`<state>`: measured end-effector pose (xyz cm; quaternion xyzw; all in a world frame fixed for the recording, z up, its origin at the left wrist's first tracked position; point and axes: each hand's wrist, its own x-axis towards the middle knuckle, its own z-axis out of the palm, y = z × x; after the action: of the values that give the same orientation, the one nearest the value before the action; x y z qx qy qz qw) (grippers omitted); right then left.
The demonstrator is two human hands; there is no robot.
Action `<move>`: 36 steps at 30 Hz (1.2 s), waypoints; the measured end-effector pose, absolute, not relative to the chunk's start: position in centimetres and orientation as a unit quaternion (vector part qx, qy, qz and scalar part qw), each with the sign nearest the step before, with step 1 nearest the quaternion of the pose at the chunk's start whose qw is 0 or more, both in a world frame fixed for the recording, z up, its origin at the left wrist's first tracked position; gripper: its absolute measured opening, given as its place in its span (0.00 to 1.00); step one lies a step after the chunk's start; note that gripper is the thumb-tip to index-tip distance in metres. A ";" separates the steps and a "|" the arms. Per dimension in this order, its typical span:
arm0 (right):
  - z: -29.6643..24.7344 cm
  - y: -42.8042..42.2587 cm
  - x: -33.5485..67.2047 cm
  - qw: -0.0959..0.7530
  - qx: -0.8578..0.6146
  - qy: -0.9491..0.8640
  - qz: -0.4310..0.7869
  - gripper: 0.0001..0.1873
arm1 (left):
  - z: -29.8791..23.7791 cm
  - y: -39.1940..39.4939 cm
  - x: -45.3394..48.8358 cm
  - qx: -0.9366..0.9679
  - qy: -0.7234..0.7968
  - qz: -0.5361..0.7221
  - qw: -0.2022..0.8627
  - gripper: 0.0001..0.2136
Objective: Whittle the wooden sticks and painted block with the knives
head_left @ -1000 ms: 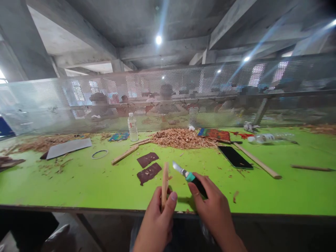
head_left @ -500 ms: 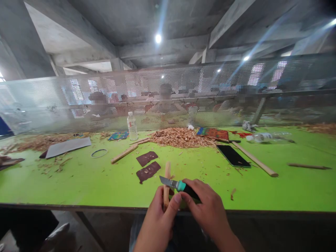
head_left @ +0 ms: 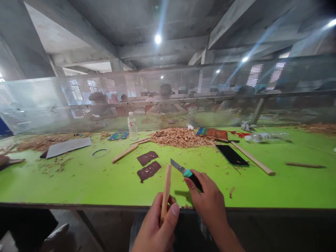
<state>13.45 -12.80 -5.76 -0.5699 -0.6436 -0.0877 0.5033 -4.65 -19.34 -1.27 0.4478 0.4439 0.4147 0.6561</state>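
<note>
My left hand (head_left: 160, 220) is closed around the lower part of a pale wooden stick (head_left: 166, 189), which points up and away over the table's front edge. A utility knife (head_left: 193, 178) with a black and teal handle is gripped in my right hand (head_left: 210, 199). Its blade points up and to the left, apart from the stick and to the right of its top end. Just beyond the stick, two pieces of dark brown sandpaper (head_left: 148, 171) lie on the green table (head_left: 105, 185), with bits of shaving on them.
Behind the sandpaper is a heap of wood shavings (head_left: 181, 137). A phone (head_left: 232, 155), a long wooden stick (head_left: 253, 159) and a lying bottle (head_left: 266, 137) are to the right. An upright bottle (head_left: 132, 127) stands before the perforated screen (head_left: 147, 101); people sit behind it.
The knife has come off the stick, moving up and to the right with my right hand. My left hand has lowered slightly, and more of the stick shows.
</note>
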 end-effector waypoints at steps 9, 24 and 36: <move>-5.7 -13.2 13.5 0.511 -0.562 -0.645 -0.080 0.20 | -1.3 -18.3 -4.1 0.406 0.434 0.399 0.698 0.29; -5.0 -13.8 13.5 0.499 -0.554 -0.660 -0.089 0.20 | -1.4 -17.1 -3.6 0.275 0.209 0.690 0.636 0.16; -5.1 -14.6 13.9 0.521 -0.530 -0.668 -0.037 0.25 | -2.2 -16.9 0.1 0.379 0.357 0.697 0.492 0.21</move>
<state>13.86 -14.58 -5.12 -0.5296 -0.6682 -0.0368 0.5213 0.10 -16.93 -2.18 0.3794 0.3566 0.6974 0.4924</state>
